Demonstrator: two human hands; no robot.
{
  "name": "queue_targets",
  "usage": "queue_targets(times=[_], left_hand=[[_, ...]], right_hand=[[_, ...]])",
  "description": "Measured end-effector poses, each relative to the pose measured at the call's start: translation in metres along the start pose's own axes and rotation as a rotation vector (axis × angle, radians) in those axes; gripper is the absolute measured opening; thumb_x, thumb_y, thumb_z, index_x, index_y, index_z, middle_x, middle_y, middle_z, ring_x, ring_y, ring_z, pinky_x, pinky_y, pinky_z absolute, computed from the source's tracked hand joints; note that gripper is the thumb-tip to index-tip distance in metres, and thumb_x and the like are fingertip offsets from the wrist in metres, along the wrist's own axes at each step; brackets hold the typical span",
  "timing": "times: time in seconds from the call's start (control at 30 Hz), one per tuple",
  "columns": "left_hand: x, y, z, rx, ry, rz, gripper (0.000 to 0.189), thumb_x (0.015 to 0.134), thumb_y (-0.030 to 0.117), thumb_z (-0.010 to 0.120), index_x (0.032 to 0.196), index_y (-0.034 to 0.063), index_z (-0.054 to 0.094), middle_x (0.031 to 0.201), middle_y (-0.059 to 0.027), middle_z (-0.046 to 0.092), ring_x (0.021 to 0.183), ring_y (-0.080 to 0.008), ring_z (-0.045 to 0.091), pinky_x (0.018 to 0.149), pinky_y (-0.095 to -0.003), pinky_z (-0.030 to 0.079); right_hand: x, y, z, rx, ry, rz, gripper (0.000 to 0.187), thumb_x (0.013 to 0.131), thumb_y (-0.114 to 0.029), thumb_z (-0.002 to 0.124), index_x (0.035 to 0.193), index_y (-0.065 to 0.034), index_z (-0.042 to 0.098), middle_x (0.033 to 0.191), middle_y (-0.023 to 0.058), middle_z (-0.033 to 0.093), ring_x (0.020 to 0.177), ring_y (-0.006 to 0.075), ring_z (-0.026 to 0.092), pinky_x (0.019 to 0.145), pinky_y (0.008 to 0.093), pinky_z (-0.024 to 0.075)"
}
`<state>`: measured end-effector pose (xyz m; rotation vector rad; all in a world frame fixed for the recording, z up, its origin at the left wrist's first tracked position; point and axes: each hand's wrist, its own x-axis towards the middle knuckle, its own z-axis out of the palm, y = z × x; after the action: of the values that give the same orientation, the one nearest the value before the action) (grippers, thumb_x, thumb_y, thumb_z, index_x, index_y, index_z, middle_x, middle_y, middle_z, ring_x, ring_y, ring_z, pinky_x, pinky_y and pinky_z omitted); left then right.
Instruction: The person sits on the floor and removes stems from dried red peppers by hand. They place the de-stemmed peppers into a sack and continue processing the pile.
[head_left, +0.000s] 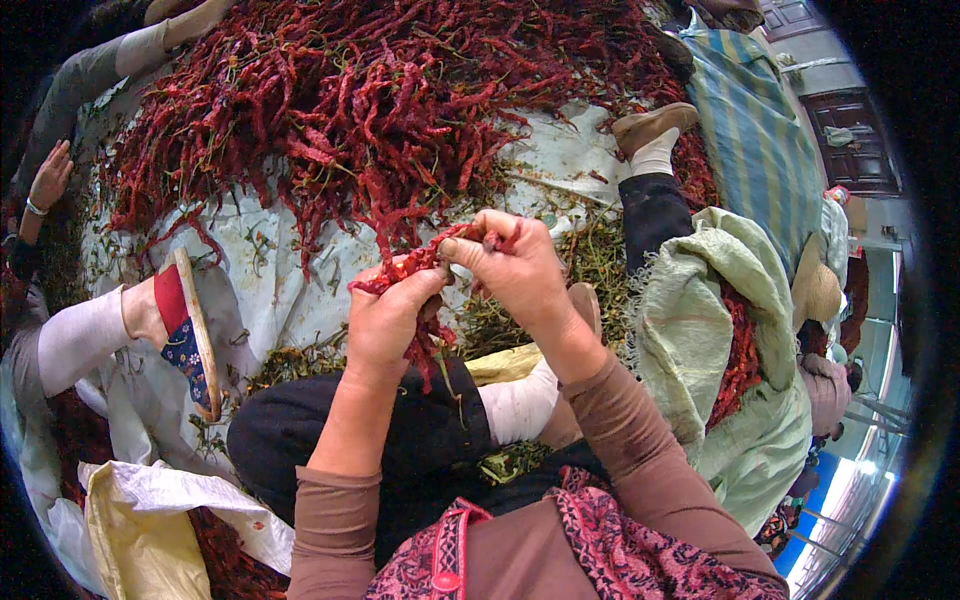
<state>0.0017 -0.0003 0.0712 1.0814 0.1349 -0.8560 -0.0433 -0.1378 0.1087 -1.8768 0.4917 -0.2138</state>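
Observation:
My left hand (386, 311) grips wrinkled red chili peppers (427, 349), some hanging below its fingers above my dark trouser leg. Beside it on the right, my right hand (517, 262) pinches red chili between thumb and fingers. The two hands are close together, joined by a strip of chili, and other peppers show just behind them. Beyond the hands spreads a large heap of red chili peppers (360, 97), some with green stems, on a pale sheet (262, 277). The palms and some fingertips are hidden.
Discarded stems (592, 255) lie right of my hands. An open pale woven sack (675, 322) holding chilies stands at the right; another sack (142, 517) lies lower left. A co-worker's hand (51, 176) and a shoe (187, 337) are at left. Another foot (652, 127) rests upper right.

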Motion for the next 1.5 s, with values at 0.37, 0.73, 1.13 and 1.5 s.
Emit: queue_targets(times=[0.37, 0.73, 1.13, 1.5], left_hand=[[0.015, -0.008, -0.010, -0.206, 0.290, 0.129, 0.009, 0.088, 0.013, 0.063, 0.090, 0.0051, 0.066, 0.074, -0.0011, 0.063, 0.061, -0.0107, 0.058, 0.056, -0.0247, 0.048], [0.009, -0.001, -0.005, -0.244, 0.249, 0.139, 0.011, 0.091, 0.014, 0.062, 0.086, 0.0047, 0.064, 0.075, -0.0033, 0.062, 0.066, -0.0125, 0.058, 0.059, -0.0272, 0.048], [0.016, 0.014, -0.035, -0.633, 0.194, -0.093, 0.012, 0.095, 0.021, 0.055, 0.090, 0.0107, 0.052, 0.067, 0.0021, 0.047, 0.055, -0.0066, 0.043, 0.041, -0.0211, 0.032], [0.008, 0.032, -0.041, -0.400, 0.583, 0.176, 0.004, 0.084, 0.008, 0.068, 0.085, 0.0044, 0.066, 0.074, -0.0039, 0.065, 0.059, -0.0128, 0.059, 0.050, -0.0266, 0.046]], right_hand=[[-0.019, -0.012, -0.014, -0.294, -0.017, -0.087, 0.013, 0.083, -0.010, 0.068, 0.091, 0.0005, 0.067, 0.069, 0.0071, 0.061, 0.059, 0.0061, 0.052, 0.056, 0.0227, 0.0442], [-0.026, 0.033, 0.001, -0.210, -0.285, -0.097, 0.015, 0.082, -0.012, 0.069, 0.084, 0.0015, 0.063, 0.061, 0.0026, 0.056, 0.056, 0.0059, 0.049, 0.051, 0.0260, 0.0409], [-0.030, -0.016, 0.011, 0.355, -0.850, -0.067, 0.010, 0.084, -0.010, 0.067, 0.082, -0.0002, 0.064, 0.069, 0.0041, 0.062, 0.065, 0.0094, 0.057, 0.060, 0.0274, 0.0464], [0.015, 0.059, 0.011, -0.463, -0.048, -0.096, 0.006, 0.079, -0.008, 0.060, 0.080, -0.0033, 0.063, 0.071, 0.0155, 0.064, 0.064, 0.0315, 0.064, 0.058, 0.0380, 0.0494]])
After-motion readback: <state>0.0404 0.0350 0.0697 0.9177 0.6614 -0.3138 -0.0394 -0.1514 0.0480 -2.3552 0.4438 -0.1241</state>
